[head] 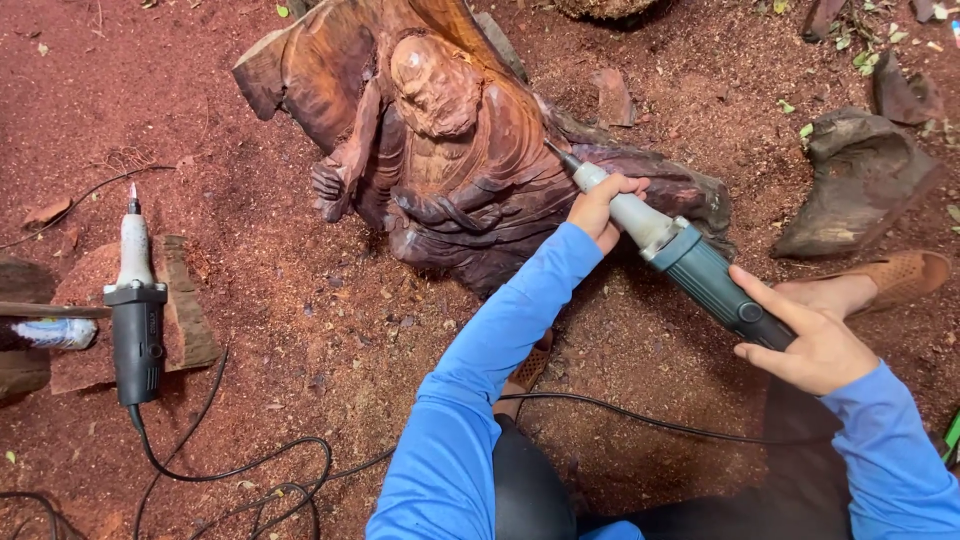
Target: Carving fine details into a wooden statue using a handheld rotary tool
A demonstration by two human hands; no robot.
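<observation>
Against the wooden carving point(450, 170), both hands' fingers point(600, 195) wrap the die grinder point(680, 255) tightly.

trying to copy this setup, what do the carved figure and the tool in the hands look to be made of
Carved figure: reddish-brown wood, raw and matte, with visible grain and matching red sawdust around it. Die grinder: pale grey neck, probably metal, and a dark teal body that looks like moulded plastic; left hand grips the neck, right hand the body.

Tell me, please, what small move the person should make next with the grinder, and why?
Probably ease the bit forward onto the carved figure. The left hand grips the nose of the die grinder, the right hand its rear body, and the tip sits at the carving's right edge.
</observation>
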